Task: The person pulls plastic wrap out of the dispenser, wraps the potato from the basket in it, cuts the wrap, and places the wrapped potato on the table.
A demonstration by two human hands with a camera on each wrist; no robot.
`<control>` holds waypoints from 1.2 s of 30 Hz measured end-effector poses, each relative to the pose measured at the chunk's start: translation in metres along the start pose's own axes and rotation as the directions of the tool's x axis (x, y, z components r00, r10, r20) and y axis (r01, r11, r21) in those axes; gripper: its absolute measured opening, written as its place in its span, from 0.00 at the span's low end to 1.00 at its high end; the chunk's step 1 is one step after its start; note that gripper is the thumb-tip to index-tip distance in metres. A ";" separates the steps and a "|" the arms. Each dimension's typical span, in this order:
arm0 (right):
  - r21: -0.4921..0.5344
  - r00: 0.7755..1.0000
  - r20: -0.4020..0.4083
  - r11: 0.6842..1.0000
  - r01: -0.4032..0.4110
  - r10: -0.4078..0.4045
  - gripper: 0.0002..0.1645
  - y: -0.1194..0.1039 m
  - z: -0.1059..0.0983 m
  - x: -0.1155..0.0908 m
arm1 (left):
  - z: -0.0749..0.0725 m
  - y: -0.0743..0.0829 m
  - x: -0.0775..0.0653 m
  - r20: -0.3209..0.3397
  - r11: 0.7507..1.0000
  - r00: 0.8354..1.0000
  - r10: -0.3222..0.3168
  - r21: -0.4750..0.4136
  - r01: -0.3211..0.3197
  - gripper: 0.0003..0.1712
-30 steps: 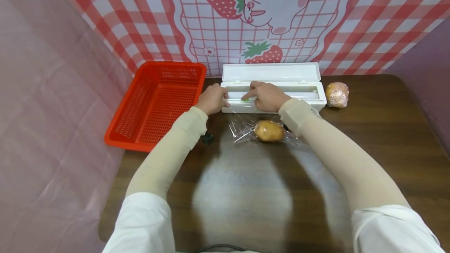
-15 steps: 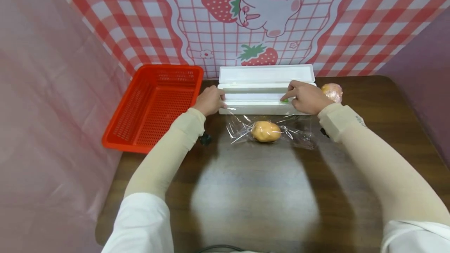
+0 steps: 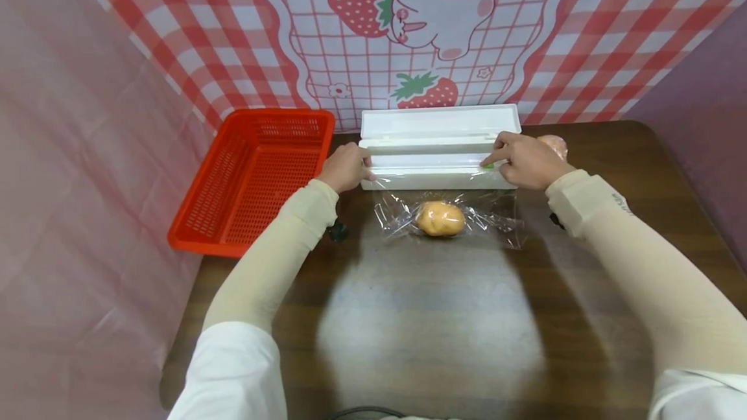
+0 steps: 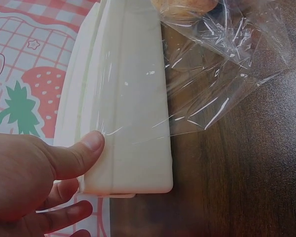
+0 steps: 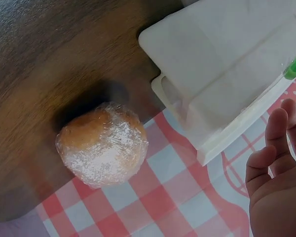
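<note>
In the head view, my left hand [image 3: 344,168] grips the left end of a white plastic wrap dispenser [image 3: 434,180]. Its thumb lies on the front face in the left wrist view, over the edge of the clear film [image 4: 197,94]. At the dispenser's right end, my right hand [image 3: 528,159] has its index finger at the green slide cutter [image 5: 294,67]. The other fingers of that hand are loosely bent in the right wrist view. A yellow-brown potato [image 3: 441,218] lies in front of the dispenser, covered by film that spreads to both sides.
A red plastic basket [image 3: 257,193] stands to the left on the wooden table [image 3: 432,316]. The dispenser's lid [image 3: 440,120] is raised at the back. Beyond the right hand sits a round, film-wrapped orange-pink item [image 5: 103,145]. A checked strawberry cloth [image 3: 420,18] hangs behind.
My right hand has slid the green cutter rightward along the dispenser, from near its left part to its right end. The left hand stays on the left end.
</note>
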State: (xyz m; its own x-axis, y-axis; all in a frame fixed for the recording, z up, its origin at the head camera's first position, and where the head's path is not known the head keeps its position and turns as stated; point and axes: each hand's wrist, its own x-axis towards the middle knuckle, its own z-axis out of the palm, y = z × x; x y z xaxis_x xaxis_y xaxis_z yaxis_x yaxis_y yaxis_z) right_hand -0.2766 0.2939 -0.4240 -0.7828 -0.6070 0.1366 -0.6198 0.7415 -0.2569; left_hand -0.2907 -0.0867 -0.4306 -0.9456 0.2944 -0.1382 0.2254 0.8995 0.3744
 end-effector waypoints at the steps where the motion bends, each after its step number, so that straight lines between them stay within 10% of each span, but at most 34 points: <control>1: -0.010 1.000 0.003 1.000 -0.006 0.006 0.26 0.000 -0.001 -0.001 | 0.000 0.000 0.000 0.000 1.000 1.000 0.001 0.000 -0.001 0.10; 26: -0.116 0.997 -0.068 0.992 -0.055 0.048 0.19 0.029 -0.013 -0.044 | 0.000 -0.002 0.002 0.015 1.000 1.000 0.003 -0.020 -0.003 0.10; 33: -0.114 0.960 -0.250 0.988 0.100 -0.126 0.22 -0.048 0.024 -0.033 | 0.002 -0.001 -0.002 0.020 0.999 0.999 0.031 -0.017 -0.031 0.09; 36: -0.109 0.965 -0.171 0.977 0.183 -0.199 0.28 -0.095 0.048 -0.031 | 0.002 -0.003 -0.003 0.016 0.998 0.999 0.046 -0.031 -0.046 0.09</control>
State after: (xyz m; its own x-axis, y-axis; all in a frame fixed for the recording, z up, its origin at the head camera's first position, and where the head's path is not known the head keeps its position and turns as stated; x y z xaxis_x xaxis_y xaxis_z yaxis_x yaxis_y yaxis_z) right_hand -0.1909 0.2281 -0.4495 -0.6412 -0.6847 0.3466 -0.7545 0.6448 -0.1221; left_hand -0.2881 -0.0894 -0.4325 -0.9303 0.3408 -0.1354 0.2610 0.8748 0.4082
